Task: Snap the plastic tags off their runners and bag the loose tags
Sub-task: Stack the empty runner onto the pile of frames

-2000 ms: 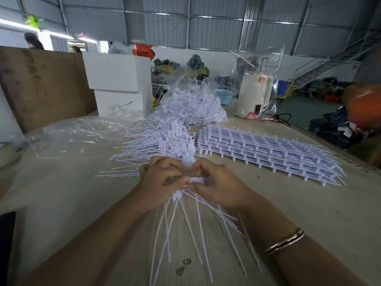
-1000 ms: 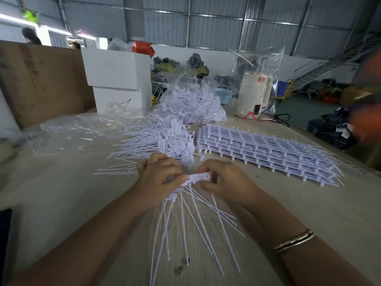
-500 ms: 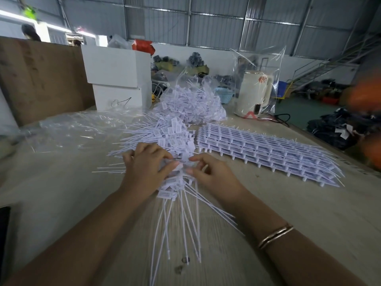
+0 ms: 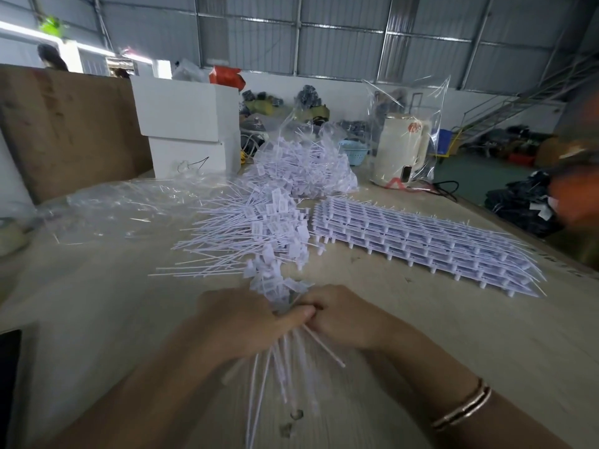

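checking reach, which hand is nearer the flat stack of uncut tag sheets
Right. The right hand lies just in front of the stack of tag sheets, towards its near left corner. The left hand sits farther left, beyond the right hand.

Both hands (image 4: 291,322) drawn back toward body, closed together on tag bundle (image 4: 278,361); stems bunched tighter.
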{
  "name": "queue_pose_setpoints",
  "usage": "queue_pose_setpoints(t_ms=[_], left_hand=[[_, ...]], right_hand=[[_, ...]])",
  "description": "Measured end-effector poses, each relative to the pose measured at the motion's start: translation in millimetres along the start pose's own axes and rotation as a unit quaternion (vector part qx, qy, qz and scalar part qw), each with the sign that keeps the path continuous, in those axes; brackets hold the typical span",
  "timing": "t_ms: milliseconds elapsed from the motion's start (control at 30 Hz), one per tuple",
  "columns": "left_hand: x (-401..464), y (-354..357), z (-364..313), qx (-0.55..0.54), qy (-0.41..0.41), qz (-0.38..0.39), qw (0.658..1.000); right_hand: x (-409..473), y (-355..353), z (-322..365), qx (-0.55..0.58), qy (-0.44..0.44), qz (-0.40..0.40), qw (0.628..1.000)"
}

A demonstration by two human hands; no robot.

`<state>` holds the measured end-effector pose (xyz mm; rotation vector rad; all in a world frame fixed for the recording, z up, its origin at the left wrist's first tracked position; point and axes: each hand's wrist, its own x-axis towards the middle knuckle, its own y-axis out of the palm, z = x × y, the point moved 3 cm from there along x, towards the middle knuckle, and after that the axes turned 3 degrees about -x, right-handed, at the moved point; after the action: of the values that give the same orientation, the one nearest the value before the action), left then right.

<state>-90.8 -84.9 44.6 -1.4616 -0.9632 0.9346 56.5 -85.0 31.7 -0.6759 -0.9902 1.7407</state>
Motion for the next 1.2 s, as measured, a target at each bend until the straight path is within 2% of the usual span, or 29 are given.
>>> queue_pose_setpoints(t_ms=[100, 200, 300, 433, 500, 600, 700, 767, 867, 967, 1067, 1200], left_hand=[[3.6, 2.8, 6.5, 0.022, -0.002, 0.021, 1.000], [8.7, 5.4, 13.3, 0.052, -0.004, 0.003, 0.999], [13.6, 9.8, 13.8, 0.036, -0.012, -0.027, 0.999], [19.0, 5.2, 25.9, 0.002, -0.018, -0.033, 0.999], [19.2, -0.3, 29.7, -0.038, 0.019, -0.057, 0.997], [22.5, -19.6, 36.5, -0.158, 0.072, -0.124, 0.977], [40.5, -44.4, 47.0, -0.212, 0.109, -0.239, 0.941], [61.3, -53.1, 57.4, -0.191, 0.125, -0.288, 0.930], [96.0, -40.0, 77.9, -0.088, 0.113, -0.266, 0.953], [116.3, -7.1, 94.3, -0.001, 0.087, -0.200, 0.976], [118.6, 4.7, 100.2, -0.048, 0.068, -0.232, 0.969], [109.4, -9.0, 90.6, -0.145, 0.053, -0.337, 0.929]], right_hand=[[3.5, 10.1, 7.4, 0.103, -0.030, 0.033, 0.994], [4.2, 7.0, 0.5, 0.190, -0.032, 0.037, 0.981], [8.0, -2.0, -15.3, 0.249, 0.000, -0.052, 0.967], [5.4, -21.8, -40.0, 0.313, 0.064, -0.197, 0.927], [4.0, -30.7, -48.9, 0.320, 0.078, -0.236, 0.914], [4.3, -35.2, -54.9, 0.334, 0.091, -0.261, 0.901], [6.8, -33.7, -55.0, 0.323, 0.082, -0.259, 0.907], [9.3, -31.4, -53.7, 0.321, 0.073, -0.247, 0.912], [12.3, -31.0, -53.7, 0.309, 0.059, -0.246, 0.917], [15.8, -29.3, -56.8, 0.291, 0.058, -0.237, 0.925], [18.9, -27.4, -59.5, 0.289, 0.054, -0.226, 0.929], [20.2, -25.0, -60.0, 0.287, 0.047, -0.225, 0.930]])
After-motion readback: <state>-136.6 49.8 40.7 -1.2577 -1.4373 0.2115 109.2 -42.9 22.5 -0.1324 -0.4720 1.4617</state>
